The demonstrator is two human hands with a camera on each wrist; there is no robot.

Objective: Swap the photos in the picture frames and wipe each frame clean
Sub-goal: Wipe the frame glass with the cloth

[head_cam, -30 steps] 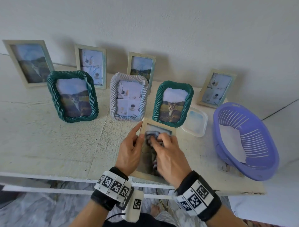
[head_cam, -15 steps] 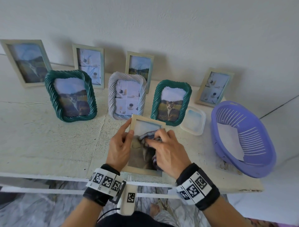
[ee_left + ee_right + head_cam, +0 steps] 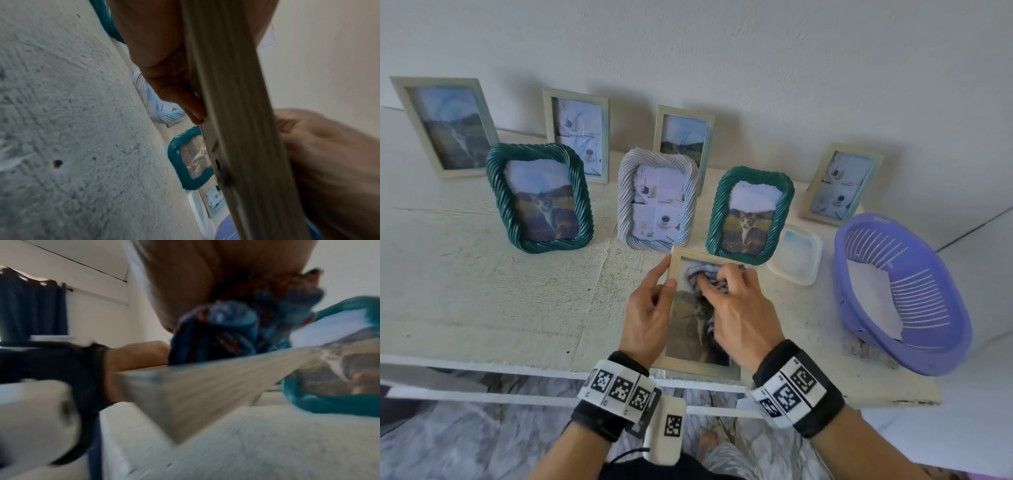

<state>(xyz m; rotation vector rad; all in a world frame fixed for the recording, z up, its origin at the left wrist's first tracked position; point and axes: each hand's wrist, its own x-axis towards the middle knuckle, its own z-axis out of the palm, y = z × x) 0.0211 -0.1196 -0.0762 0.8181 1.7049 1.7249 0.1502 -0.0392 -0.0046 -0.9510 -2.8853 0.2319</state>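
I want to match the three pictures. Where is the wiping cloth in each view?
Head: cloth low centre, under the right hand, on the wooden frame.
Left wrist: not visible, hidden behind the frame's edge.
Right wrist: upper centre, blurred.
Shared landmark: the green twisted frame behind.

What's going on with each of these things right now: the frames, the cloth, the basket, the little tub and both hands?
Held wooden frame: tilted, glass being wiped.
Cloth: bunched, pressed on the glass.
Left hand: grips the frame's left edge.
Right hand: holds the cloth.
Seven other frames: standing upright, photos inside.
Purple basket: tipped, paper inside.
Plastic tub: lid on.
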